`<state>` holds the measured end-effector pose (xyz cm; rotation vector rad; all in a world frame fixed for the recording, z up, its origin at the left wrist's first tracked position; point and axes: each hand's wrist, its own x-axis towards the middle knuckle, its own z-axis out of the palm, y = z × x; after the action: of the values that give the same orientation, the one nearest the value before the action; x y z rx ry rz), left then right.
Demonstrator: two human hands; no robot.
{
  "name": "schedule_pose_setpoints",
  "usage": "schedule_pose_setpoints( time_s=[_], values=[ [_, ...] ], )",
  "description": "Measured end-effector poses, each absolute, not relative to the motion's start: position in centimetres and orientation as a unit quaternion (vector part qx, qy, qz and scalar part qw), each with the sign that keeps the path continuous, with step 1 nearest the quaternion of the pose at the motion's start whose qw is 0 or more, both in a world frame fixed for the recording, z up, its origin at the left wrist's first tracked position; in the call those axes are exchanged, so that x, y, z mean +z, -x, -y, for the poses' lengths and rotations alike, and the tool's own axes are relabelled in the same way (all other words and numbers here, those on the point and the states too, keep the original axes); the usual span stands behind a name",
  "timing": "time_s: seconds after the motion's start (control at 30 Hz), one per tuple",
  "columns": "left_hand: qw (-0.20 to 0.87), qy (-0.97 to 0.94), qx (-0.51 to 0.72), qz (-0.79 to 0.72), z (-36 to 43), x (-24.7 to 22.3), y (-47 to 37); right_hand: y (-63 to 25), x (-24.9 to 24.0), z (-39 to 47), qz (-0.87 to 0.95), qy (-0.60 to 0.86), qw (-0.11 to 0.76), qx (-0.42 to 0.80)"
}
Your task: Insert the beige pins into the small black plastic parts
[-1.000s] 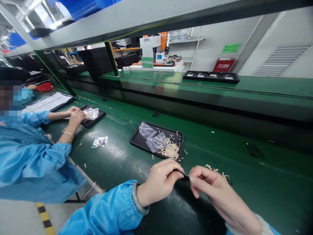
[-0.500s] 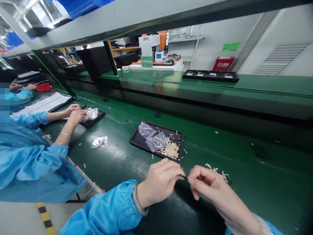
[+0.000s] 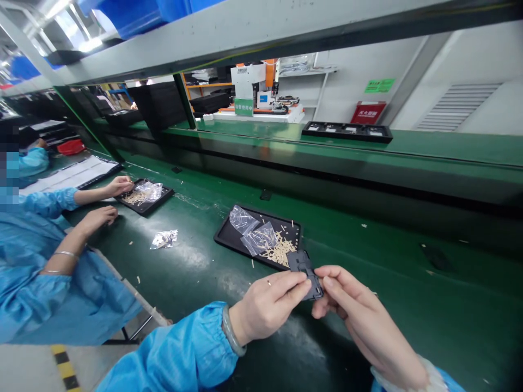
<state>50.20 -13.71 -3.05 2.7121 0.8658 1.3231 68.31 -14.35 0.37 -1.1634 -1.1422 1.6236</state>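
Note:
A flat black plastic part (image 3: 301, 262) is pinched between the thumb and fingers of my left hand (image 3: 269, 305), its face tilted into view. My right hand (image 3: 355, 305) has its fingertips closed at the part's right edge; whether they also hold something small is hidden. Just behind the part lies a black tray (image 3: 232, 239) with many small cream strips (image 3: 281, 250) and two clear plastic bags (image 3: 261, 237). A few strips are scattered on the green table (image 3: 196, 294).
At the left, a person in blue sleeves (image 3: 41, 272) sits by a smaller tray (image 3: 153, 207) of strips. A silvery packet (image 3: 164, 239) lies between the trays. Behind, a raised green ledge carries a long black tray (image 3: 347, 132). A metal beam (image 3: 261, 27) crosses above.
The black part, earlier seen almost edge-on, is now turned with its face showing. My right hand's fingertips have moved to its edge. The neighbouring person's hands have come apart.

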Motion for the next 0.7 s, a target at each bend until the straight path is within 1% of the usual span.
schedule_pose_setpoints(
  time_s=[0.13, 0.27, 0.37, 0.47, 0.5, 0.53, 0.57, 0.63, 0.7],
  values=[
    [-0.04, -0.861, 0.434, -0.263, 13.4, -3.5, -50.5, -68.5, 0.5, 14.4, 0.465, 0.469, 0.414, 0.627],
    [-0.038, -0.866, 0.413, -0.279, 13.4, -3.6, -50.8, -68.6, 0.2, 14.1, 0.49, 0.48, 0.401, 0.607],
    [-0.013, -0.881, 0.363, -0.304, 13.4, -3.7, -50.9, -69.4, -0.7, 13.0, 0.524, 0.482, 0.348, 0.61],
    [0.008, -0.886, 0.33, -0.325, 13.4, -3.6, -51.0, -71.5, -2.3, 11.2, 0.544, 0.472, 0.255, 0.645],
    [0.014, -0.884, 0.326, -0.334, 13.4, -3.5, -51.1, -72.3, -2.8, 10.5, 0.531, 0.476, 0.249, 0.655],
    [0.021, -0.882, 0.323, -0.342, 13.4, -3.4, -51.1, -73.2, -3.3, 9.8, 0.505, 0.485, 0.271, 0.661],
    [0.027, -0.879, 0.321, -0.35, 13.4, -3.4, -51.1, -74.1, -3.7, 9.1, 0.464, 0.504, 0.321, 0.654],
    [0.033, -0.879, 0.312, -0.358, 13.4, -3.3, -51.2, -75.7, -4.4, 8.0, 0.366, 0.524, 0.456, 0.619],
    [0.036, -0.885, 0.295, -0.357, 13.5, -3.5, -51.4, -76.6, -4.9, 7.5, 0.31, 0.524, 0.528, 0.592]
  ],
)
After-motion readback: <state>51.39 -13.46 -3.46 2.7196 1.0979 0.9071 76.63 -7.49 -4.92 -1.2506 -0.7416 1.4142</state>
